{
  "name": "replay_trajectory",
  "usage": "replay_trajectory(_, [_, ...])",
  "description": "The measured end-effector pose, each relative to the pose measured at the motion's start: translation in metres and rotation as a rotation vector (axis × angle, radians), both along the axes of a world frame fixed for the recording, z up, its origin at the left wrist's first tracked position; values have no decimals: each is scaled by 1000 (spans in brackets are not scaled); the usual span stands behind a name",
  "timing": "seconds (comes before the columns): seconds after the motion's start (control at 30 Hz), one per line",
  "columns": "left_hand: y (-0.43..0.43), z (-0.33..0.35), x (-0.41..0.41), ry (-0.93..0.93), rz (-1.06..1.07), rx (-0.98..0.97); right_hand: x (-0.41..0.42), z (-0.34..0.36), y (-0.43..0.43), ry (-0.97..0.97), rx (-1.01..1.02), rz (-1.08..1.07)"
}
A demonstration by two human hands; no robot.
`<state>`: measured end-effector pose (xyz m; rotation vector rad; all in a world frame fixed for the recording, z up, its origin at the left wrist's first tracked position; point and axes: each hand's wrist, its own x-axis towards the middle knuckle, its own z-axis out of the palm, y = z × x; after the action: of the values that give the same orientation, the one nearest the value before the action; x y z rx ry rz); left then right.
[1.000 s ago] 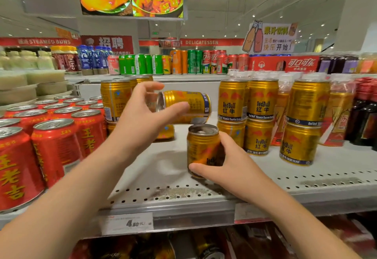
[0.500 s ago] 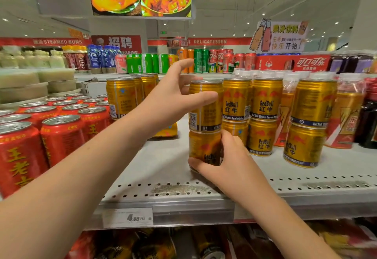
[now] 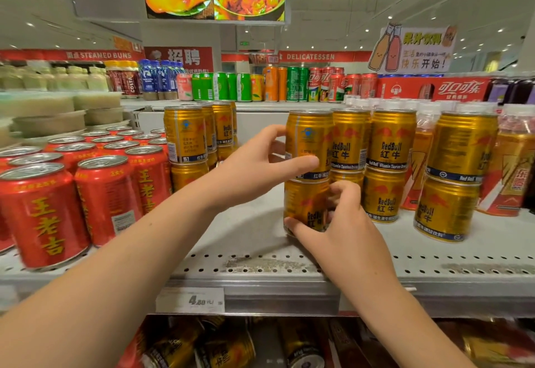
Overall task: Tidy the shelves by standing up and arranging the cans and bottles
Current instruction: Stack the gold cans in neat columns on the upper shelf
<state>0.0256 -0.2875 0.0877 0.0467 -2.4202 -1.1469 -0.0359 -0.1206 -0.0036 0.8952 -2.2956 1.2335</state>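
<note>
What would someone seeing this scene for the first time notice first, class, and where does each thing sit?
At centre, a left hand grips the upper gold can, which is stacked on a lower gold can steadied by the right hand on the grey shelf. To the left stands a block of red cans, and further gold stacks rise to the right.
</note>
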Motion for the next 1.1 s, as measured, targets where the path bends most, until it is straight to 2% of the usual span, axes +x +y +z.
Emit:
replay_trajectory(0.1, [-21, 3, 7, -73, 5, 43, -1, -1, -1, 65, 11, -32])
replay_trajectory(0.17, [-40, -3, 9, -50, 114, -66, 0, -2, -1, 87, 14, -48])
replay_trajectory(0.23, [-54, -13, 4, -63, 293, -472, 1, -2, 0, 76, -4, -36])
replay_trajectory(0.3, [-63, -25, -8, -102, 349, -898, 2, -2, 1, 83, -42, -21])
replay_trajectory(0.33, [-66, -31, -15, -118, 356, -1042, 2, -1, 1, 86, -70, -15])
replay_trajectory(0.4, [-73, -38, -28, -190, 423, -1238, 3, 0, 2, 86, -122, -4])
replay_trajectory(0.47, [-77, -43, -39, -288, 529, -1307, 3, 0, 2, 91, -142, 5])
replay_trajectory(0.53, [-76, -45, -46, -320, 597, -1276, 4, 0, 2, 94, -148, 13])
replay_trajectory(0.63, [-72, -44, -49, -229, 593, -1132, 6, 0, 3, 86, -156, 30])
replay_trajectory(0.7, [-70, -43, -47, -129, 581, -899, 6, 1, 4, 83, -166, 41])
replay_trajectory(0.77, [-67, -43, -45, -36, 583, -588, 5, 1, 4, 87, -178, 50])
replay_trajectory(0.87, [-64, -45, -41, 0, 574, -227, 5, 1, 4, 85, -177, 63])
replay_trajectory(0.93, [-63, -49, -39, -18, 574, -175, 5, 1, 5, 84, -172, 72])
replay_trajectory(1.1, [-56, -54, -34, -51, 717, -331, 4, 0, 6, 82, -174, 86])
